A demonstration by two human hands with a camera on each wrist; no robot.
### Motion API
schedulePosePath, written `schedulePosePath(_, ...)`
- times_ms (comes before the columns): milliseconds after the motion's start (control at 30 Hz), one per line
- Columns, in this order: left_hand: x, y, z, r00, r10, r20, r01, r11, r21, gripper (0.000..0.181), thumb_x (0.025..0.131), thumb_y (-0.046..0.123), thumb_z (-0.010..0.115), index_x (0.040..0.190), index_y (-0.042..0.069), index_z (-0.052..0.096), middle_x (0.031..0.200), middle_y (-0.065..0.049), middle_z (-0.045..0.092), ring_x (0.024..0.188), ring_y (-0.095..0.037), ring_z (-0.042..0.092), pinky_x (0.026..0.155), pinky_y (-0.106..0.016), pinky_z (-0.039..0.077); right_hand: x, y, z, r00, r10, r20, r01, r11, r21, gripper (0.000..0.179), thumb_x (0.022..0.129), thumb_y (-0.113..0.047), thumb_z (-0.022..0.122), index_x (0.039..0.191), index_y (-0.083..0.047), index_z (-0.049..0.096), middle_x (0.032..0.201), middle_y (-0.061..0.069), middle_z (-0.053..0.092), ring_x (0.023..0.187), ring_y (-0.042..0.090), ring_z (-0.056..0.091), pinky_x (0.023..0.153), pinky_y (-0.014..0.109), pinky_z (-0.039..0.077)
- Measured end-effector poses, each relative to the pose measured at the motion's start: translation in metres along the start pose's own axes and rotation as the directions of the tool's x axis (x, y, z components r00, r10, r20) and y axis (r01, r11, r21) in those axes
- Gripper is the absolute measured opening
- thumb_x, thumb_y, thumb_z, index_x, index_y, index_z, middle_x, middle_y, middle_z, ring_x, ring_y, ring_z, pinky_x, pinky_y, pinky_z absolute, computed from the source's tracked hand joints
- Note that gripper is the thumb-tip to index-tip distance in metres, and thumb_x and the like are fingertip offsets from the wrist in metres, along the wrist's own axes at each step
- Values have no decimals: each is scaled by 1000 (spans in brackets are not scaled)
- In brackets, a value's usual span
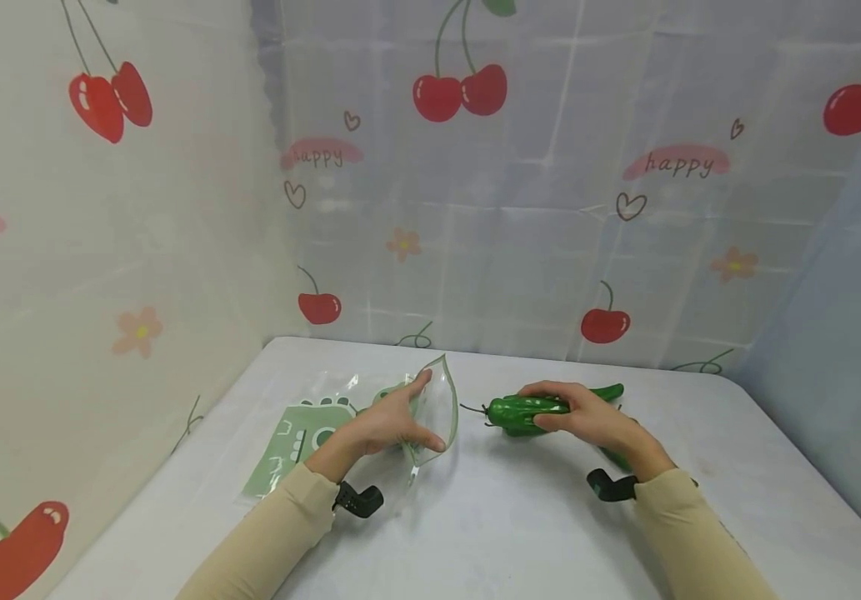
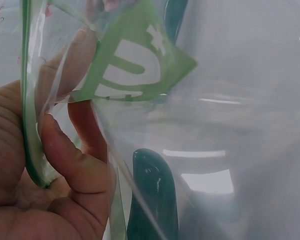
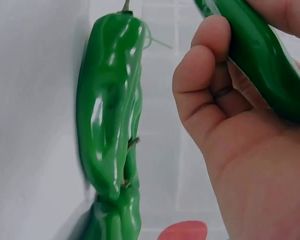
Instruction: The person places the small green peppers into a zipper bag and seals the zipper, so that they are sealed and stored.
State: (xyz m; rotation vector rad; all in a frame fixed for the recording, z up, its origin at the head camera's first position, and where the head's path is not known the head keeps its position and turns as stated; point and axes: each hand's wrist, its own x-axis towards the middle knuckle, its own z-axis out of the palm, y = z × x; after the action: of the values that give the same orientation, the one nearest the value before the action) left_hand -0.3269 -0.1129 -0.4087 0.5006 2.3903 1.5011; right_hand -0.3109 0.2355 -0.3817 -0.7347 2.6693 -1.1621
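My left hand (image 1: 381,423) holds a clear zip bag with a green print (image 1: 291,450) by its mouth, thumb and index finger spread at the rim. In the left wrist view, the bag's green zip edge (image 2: 31,105) runs across the palm. Glossy green shapes, one a rounded pepper tip (image 2: 152,195), show through the plastic. My right hand (image 1: 588,414) grips a shiny green pepper (image 3: 262,55), fingers curled round it. In the right wrist view, another long green pepper (image 3: 107,105) lies beside that hand, with more peppers (image 3: 112,220) at its lower end.
The bag and peppers lie on a white table (image 1: 498,533). Behind it hangs a pale curtain (image 1: 520,250) with cherries and flowers, and a similar sheet (image 1: 197,208) closes off the left side. A green pepper tip (image 1: 610,392) sticks out beyond my right hand.
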Motion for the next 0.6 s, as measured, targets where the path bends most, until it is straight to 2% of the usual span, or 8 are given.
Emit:
schedulePosePath(200,-1,0,0,1000,1,-3,-1,1000,7,134,63,20,101,167,26,16,174,-5,14,161,-31,8,126,-56,22,8,-8,5,999,-46,-13,46,998,31,40,98,-24,70,136,-14,63,131,9,65,114,25,58,94,37,51)
schedulePosePath(367,-2,1,0,1000,9,3,-9,1000,12,134,64,20,100,167,24,15,174,-4,14,161,-30,8,126,-55,22,14,-12,9,999,-25,-47,29,996,79,41,97,-24,72,135,-12,63,129,10,67,109,23,60,87,30,55)
schedulePosePath(600,-2,2,-1,1000,16,6,-16,1000,6,134,64,20,100,167,23,15,174,-3,13,161,-29,8,126,-55,21,19,-18,14,997,-12,-80,19,996,83,40,94,-25,76,132,-17,65,124,7,69,106,22,63,87,30,55)
